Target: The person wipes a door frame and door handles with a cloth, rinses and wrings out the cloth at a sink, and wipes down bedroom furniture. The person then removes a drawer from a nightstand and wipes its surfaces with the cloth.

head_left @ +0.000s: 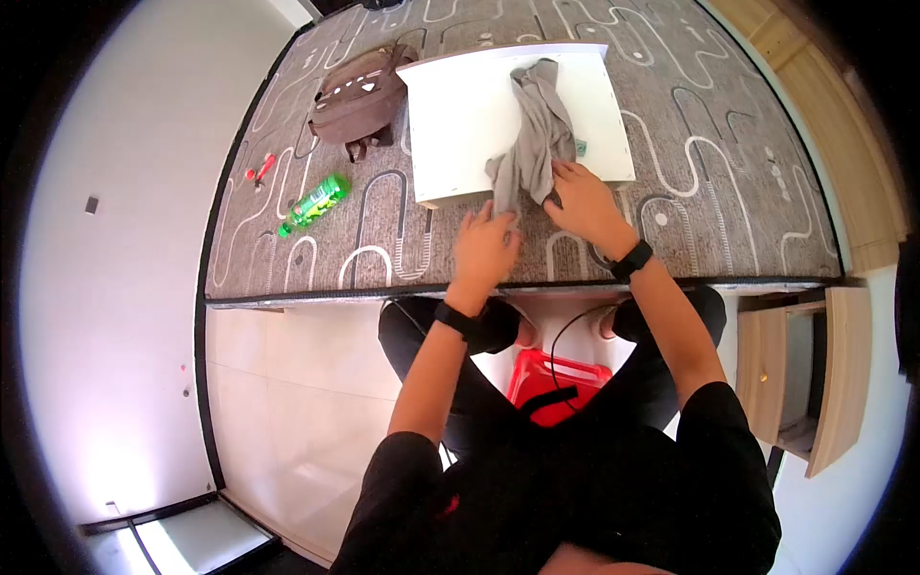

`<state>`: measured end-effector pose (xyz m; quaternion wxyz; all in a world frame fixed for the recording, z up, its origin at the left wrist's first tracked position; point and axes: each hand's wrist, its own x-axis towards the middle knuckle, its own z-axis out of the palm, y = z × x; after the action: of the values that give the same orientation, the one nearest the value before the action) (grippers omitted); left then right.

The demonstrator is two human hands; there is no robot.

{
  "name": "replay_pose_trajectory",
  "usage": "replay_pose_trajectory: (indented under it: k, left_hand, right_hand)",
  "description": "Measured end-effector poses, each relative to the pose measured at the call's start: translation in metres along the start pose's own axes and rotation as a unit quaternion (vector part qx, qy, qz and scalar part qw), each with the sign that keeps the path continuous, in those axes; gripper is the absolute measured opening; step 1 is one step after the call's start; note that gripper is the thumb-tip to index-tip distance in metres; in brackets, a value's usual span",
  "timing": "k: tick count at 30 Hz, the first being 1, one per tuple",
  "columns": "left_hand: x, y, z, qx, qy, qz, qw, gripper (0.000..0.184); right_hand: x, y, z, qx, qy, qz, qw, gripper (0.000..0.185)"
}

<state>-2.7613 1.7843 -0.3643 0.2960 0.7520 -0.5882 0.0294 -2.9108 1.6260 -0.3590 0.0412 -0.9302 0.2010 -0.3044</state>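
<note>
A crumpled grey cloth garment lies lengthwise over a white board, its two narrow lower ends reaching past the board's near edge. My left hand is at the lower left end, fingers bent around the fabric and slightly blurred. At the lower right end, my right hand has its thumb and fingers closed on the cloth's edge, where a dark fold shows. A small green tag sticks out beside the garment's right side.
The board rests on a grey patterned mat. A brown backpack stands left of it, with a green bottle and a small red item nearby. Below are a red stool and an open wooden drawer at right.
</note>
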Motion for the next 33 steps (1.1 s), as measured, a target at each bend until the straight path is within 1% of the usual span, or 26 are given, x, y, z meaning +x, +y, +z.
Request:
replay_pose_trajectory:
  k: [1, 3, 5, 7, 8, 9, 10, 11, 13, 14, 15, 16, 17, 19, 20, 21, 22, 23, 25, 26, 27, 28, 29, 31, 32, 33]
  left_hand:
    - [-0.006, -0.005, -0.003, -0.001, -0.002, 0.002, 1.000, 0.025]
    - [-0.015, -0.003, -0.018, -0.107, -0.055, -0.151, 0.981, 0.027]
    - [-0.022, -0.006, -0.028, -0.134, -0.022, -0.147, 0.980, 0.027]
    - [-0.028, -0.006, -0.032, -0.160, 0.008, -0.149, 0.976, 0.029]
    - [-0.031, -0.003, -0.035, -0.208, 0.016, -0.175, 0.962, 0.029]
    - [-0.035, -0.001, -0.037, -0.255, 0.025, -0.202, 0.945, 0.030]
    - [-0.037, 0.004, -0.038, -0.257, 0.023, -0.204, 0.944, 0.030]
    - [-0.038, 0.011, -0.040, -0.259, 0.027, -0.194, 0.946, 0.026]
    - [-0.042, 0.027, -0.044, -0.262, 0.030, -0.184, 0.947, 0.024]
    - [-0.045, 0.038, -0.047, -0.266, 0.020, -0.172, 0.948, 0.022]
    - [-0.051, 0.044, -0.047, -0.270, 0.011, -0.160, 0.949, 0.021]
    - [-0.056, 0.046, -0.043, -0.232, 0.025, -0.095, 0.968, 0.019]
    - [-0.061, 0.046, -0.042, -0.233, 0.024, -0.096, 0.967, 0.019]
    - [-0.070, 0.045, -0.045, -0.231, 0.050, -0.047, 0.971, 0.020]
    - [-0.072, 0.047, -0.062, -0.218, -0.033, -0.154, 0.963, 0.026]
    - [-0.076, 0.038, -0.066, -0.219, -0.029, -0.151, 0.964, 0.026]
    - [-0.079, 0.026, -0.066, -0.229, -0.026, -0.195, 0.953, 0.030]
    - [-0.080, 0.020, -0.067, -0.239, -0.025, -0.241, 0.940, 0.034]
    - [-0.081, 0.004, -0.055, -0.230, -0.054, -0.264, 0.935, 0.040]
    - [-0.087, -0.019, -0.030, -0.192, -0.041, -0.154, 0.968, 0.042]
    - [-0.082, -0.016, -0.031, -0.152, -0.029, -0.043, 0.987, 0.044]
    - [-0.084, -0.005, -0.026, -0.507, 0.020, -0.156, 0.847, 0.044]
    - [-0.083, -0.003, -0.031, -0.508, 0.015, -0.157, 0.847, 0.044]
    - [-0.080, -0.005, -0.041, -0.553, 0.064, -0.299, 0.775, 0.043]
    - [-0.078, 0.008, -0.056, -0.539, 0.120, -0.279, 0.786, 0.046]
    - [-0.089, -0.010, -0.068, -0.412, 0.071, -0.282, 0.864, 0.051]
  right_hand:
    - [-0.007, 0.000, -0.006, -0.001, 0.000, 0.003, 1.000, 0.035]
    - [-0.019, 0.002, -0.023, 0.107, -0.070, 0.091, 0.988, 0.019]
    - [-0.027, 0.002, -0.025, 0.100, -0.059, 0.093, 0.989, 0.014]
    - [-0.030, -0.012, -0.031, 0.213, -0.057, 0.197, 0.955, 0.027]
    - [-0.029, -0.014, -0.028, 0.213, -0.059, 0.199, 0.955, 0.027]
    - [-0.028, -0.016, -0.021, 0.197, -0.058, 0.221, 0.953, 0.037]
    - [-0.027, -0.018, -0.016, 0.181, -0.058, 0.243, 0.951, 0.047]
    - [-0.023, -0.024, -0.013, 0.180, -0.060, 0.244, 0.951, 0.047]
    - [-0.015, -0.034, -0.009, 0.094, -0.124, 0.316, 0.936, 0.058]
    - [-0.012, -0.032, -0.003, 0.092, -0.125, 0.316, 0.936, 0.058]
    - [-0.009, -0.029, 0.005, 0.118, -0.151, 0.320, 0.928, 0.054]
    - [-0.007, -0.027, 0.010, 0.144, -0.175, 0.324, 0.918, 0.049]
    - [-0.009, -0.027, 0.010, 0.143, -0.176, 0.325, 0.918, 0.049]
    - [-0.012, -0.025, 0.006, 0.322, -0.172, 0.315, 0.876, 0.034]
    - [-0.012, -0.024, 0.004, 0.319, -0.169, 0.311, 0.879, 0.034]
    - [-0.015, -0.026, 0.001, 0.424, -0.162, 0.293, 0.841, 0.030]
    - [-0.019, -0.030, -0.001, 0.523, -0.153, 0.272, 0.793, 0.027]
    - [-0.020, -0.043, -0.016, 0.522, -0.152, 0.270, 0.795, 0.027]
    - [-0.012, -0.083, -0.062, 0.758, -0.150, 0.310, 0.554, 0.035]
    - [-0.008, -0.098, -0.069, 0.757, -0.149, 0.314, 0.554, 0.035]
    - [-0.005, -0.115, -0.073, 0.791, -0.143, 0.310, 0.508, 0.040]
    - [-0.002, -0.126, -0.073, 0.822, -0.134, 0.304, 0.462, 0.046]
    - [-0.001, -0.133, -0.070, 0.822, -0.130, 0.307, 0.461, 0.046]
    - [0.005, -0.143, -0.064, 0.782, -0.177, 0.304, 0.514, 0.049]
    - [0.006, -0.148, -0.069, 0.765, -0.181, 0.332, 0.521, 0.048]
    - [0.005, -0.151, -0.061, 0.764, -0.184, 0.335, 0.520, 0.048]
